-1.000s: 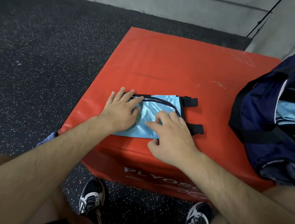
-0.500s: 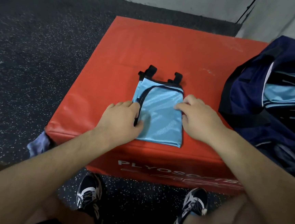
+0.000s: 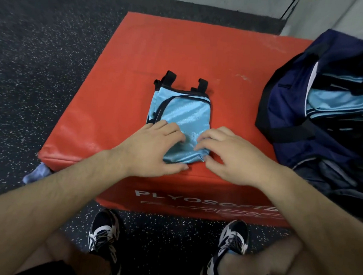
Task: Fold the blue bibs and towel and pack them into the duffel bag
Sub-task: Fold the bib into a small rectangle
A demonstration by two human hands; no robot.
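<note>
Folded blue bib (image 3: 182, 115) on red plyo box (image 3: 184, 45), both hands at its near end.
The bib lay flat, black straps pointing away. The left hand (image 3: 153, 148) and right hand (image 3: 229, 157) held its near end, fingers bent on top, thumbs at the edge. The open duffel bag (image 3: 298, 117) stood to the right, light blue fabric inside.
</note>
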